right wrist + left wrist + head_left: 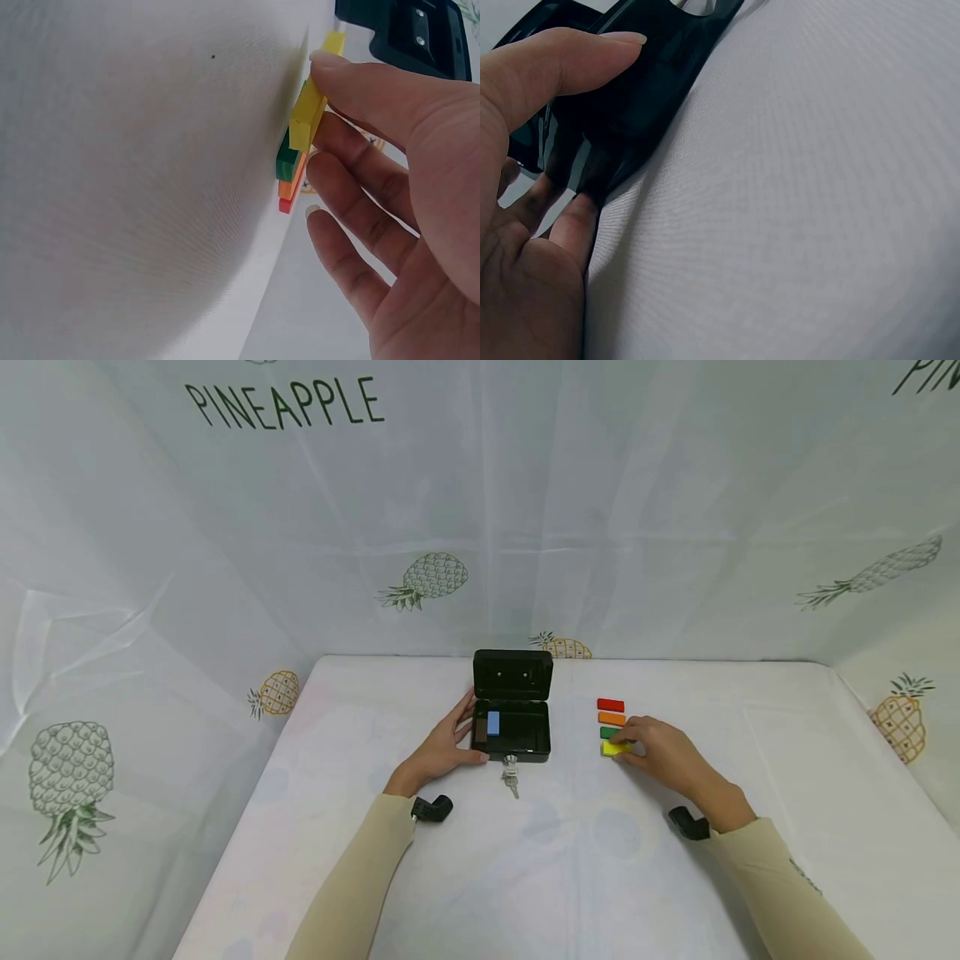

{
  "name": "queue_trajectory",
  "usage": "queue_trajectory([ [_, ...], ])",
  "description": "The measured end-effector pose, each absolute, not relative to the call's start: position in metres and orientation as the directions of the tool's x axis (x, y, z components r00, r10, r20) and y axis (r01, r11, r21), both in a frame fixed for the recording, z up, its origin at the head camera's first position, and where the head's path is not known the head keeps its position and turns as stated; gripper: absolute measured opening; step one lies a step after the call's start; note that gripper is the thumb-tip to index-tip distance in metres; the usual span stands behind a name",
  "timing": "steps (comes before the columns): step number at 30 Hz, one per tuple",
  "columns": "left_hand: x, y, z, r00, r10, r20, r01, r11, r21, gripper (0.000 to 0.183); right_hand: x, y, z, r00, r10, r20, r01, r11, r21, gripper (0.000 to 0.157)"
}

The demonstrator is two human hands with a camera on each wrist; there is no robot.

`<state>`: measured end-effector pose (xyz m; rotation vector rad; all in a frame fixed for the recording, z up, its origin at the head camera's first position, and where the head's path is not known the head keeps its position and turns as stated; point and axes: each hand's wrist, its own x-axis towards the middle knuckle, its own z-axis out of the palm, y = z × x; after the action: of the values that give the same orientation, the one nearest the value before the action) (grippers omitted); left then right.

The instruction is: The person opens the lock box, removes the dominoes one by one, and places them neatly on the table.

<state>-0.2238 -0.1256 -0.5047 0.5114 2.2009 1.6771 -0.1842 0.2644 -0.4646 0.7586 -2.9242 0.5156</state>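
Note:
A black cash box (513,757) stands with its lid (513,674) raised. Inside, at its left end, lie a brown block (481,730) and a blue block (493,723). My left hand (442,747) holds the box by its left side, thumb along the front and fingers against the side wall. Between thumb and fingers, my right hand (663,756) pinches a yellow block (310,112), which looks tilted in the right wrist view. Just beyond it, a green block (608,732), an orange block (611,719) and a red block (611,704) form a column.
Keys (511,777) hang at the front of the box. A white cloth (570,877) covers the table, and a pineapple-print sheet (637,485) rises behind it. Each wrist wears a small black camera, the left one (432,809) near the box.

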Motion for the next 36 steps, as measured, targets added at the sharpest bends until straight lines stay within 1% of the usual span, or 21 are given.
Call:
queue_trajectory([
  [23,-0.2256,-0.1257,-0.5061,-0.882,0.468,-0.042,0.082,0.241,0.967,0.121,-0.1863,0.2654,-0.4678,-0.887,-0.446,0.118,-0.461,0.838,-0.293,0.022],
  [30,-0.2253,-0.1254,-0.505,-0.879,0.475,-0.035,0.091,0.24,0.966,0.12,-0.1859,0.2639,-0.4652,-0.879,-0.453,0.151,-0.477,0.83,-0.289,0.022],
  [36,-0.2246,-0.1252,-0.5034,-0.885,0.464,-0.044,0.083,0.25,0.965,0.122,-0.185,0.2608,-0.4626,-0.85,-0.484,0.209,-0.526,0.797,-0.297,0.023],
])
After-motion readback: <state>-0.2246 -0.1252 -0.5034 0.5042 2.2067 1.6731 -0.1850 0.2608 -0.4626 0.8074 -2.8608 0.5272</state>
